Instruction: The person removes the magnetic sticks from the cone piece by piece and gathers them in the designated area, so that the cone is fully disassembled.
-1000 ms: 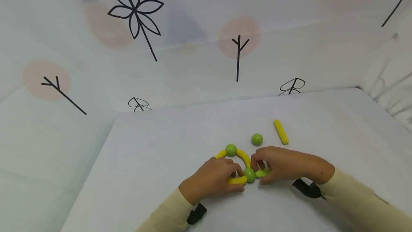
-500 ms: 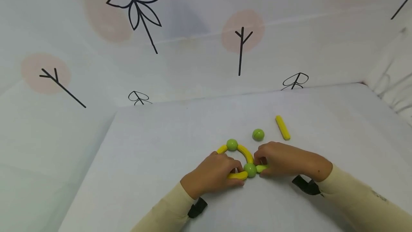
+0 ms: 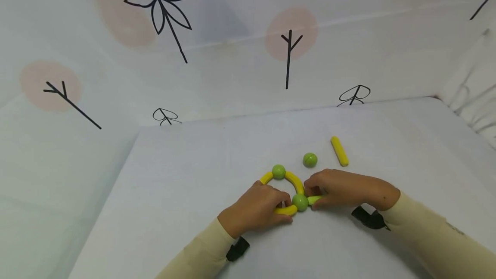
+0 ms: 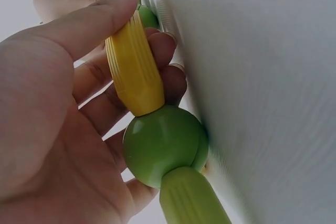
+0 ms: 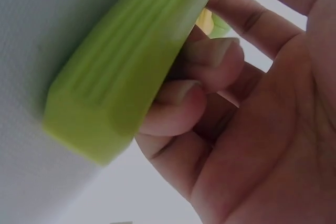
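Note:
My left hand pinches a curved yellow toy rod between thumb and fingers. One end of it meets a green ball between the two hands. From that ball's right side runs a light green ribbed rod, gripped by my right hand. Another curved yellow rod arcs from the same ball up to a smaller-looking green ball. A third yellow curve goes down from there behind the left hand. The left wrist view also shows a larger green ball joined to a light green rod.
A loose green ball lies beyond the right hand, with a straight yellow rod farther right. All of it is on a white cloth surface. A patterned white fabric wall rises behind, and another stands at the left.
My right thumb has come in against the light green rod, and the right hand has settled around it. The left hand keeps its hold. The whole scene sits slightly higher in the head view.

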Motion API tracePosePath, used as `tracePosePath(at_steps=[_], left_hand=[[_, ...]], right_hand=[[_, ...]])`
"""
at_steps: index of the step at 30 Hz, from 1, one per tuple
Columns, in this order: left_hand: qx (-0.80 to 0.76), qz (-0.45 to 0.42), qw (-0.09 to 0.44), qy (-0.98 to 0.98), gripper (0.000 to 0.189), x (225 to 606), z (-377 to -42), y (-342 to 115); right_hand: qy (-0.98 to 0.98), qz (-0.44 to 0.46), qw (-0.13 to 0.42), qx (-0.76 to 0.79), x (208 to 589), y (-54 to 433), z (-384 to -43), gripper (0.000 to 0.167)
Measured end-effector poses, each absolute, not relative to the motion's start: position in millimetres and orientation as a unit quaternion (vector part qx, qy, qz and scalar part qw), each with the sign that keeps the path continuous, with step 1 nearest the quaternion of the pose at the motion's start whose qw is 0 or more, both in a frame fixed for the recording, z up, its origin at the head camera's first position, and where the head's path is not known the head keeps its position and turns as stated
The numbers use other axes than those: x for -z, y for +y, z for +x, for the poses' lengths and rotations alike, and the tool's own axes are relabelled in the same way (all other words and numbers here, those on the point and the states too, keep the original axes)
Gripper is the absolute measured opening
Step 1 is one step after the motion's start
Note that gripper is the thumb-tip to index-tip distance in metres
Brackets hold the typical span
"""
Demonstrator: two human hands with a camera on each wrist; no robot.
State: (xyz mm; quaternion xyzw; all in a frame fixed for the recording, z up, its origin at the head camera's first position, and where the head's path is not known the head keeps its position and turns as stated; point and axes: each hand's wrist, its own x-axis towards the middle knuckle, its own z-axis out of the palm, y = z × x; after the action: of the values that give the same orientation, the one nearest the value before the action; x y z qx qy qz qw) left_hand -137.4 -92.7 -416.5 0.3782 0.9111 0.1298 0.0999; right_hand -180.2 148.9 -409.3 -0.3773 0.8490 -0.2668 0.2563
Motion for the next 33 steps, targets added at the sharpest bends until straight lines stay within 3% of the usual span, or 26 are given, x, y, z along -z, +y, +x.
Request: tracePosePath(at_steps=[12,17,27,33], left_hand=[[-0.141,0.366,0.115,0.913,0.018,418.4,-137.4,-91.7],[-0.140,0.365,0.115,0.913,0.018,418.9,-136.8,-92.0],[-0.144,0.363,0.117,0.913,0.018,418.4,-136.4,-93.3],[-0.144,0.368,0.108,0.912,0.017,418.9,-137.2,-93.2]], right_hand=[[0.839,-0.366,0.282,0.288,404.9,162.4,-187.2,0.008],[0.867,-0.295,0.251,0.312,397.3,166.5,-192.3,0.018],[0.912,-0.163,0.137,0.351,396.0,185.2,-213.2,0.039],[0.930,-0.104,0.135,0.326,401.8,202.7,-228.0,0.050]])
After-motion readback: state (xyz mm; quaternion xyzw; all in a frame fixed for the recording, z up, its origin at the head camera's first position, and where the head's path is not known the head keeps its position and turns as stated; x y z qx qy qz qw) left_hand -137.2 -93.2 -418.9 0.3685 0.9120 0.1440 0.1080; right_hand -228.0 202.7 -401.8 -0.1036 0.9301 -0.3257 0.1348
